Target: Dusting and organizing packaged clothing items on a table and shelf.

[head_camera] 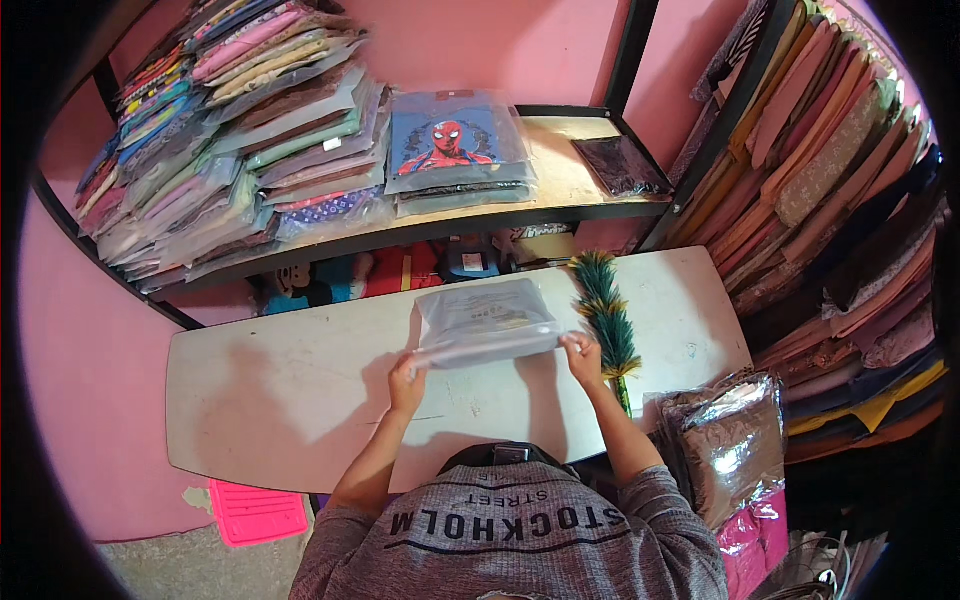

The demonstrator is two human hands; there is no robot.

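Note:
A frosted plastic garment bag (484, 315) with small printing lies over the middle of the white table (300, 382). Its near edge is raised off the tabletop and looks slightly blurred. My left hand (407, 384) pinches the near left corner, and my right hand (583, 355) pinches the near right corner. Something folded and greyish shows faintly through the plastic; I cannot tell what it is. Just right of my right hand lies a green feather-like duster (616, 337) with yellow tips.
Behind the table, a shelf (555, 161) bears stacks of bagged clothes (300, 150), a bagged Spider-Man shirt (446, 142) and a dark packet (622, 165). Hanging garments (817, 165) line the right side. Bagged clothes (739, 442) sit near my right elbow; a pink plastic stool (259, 512) stands lower left.

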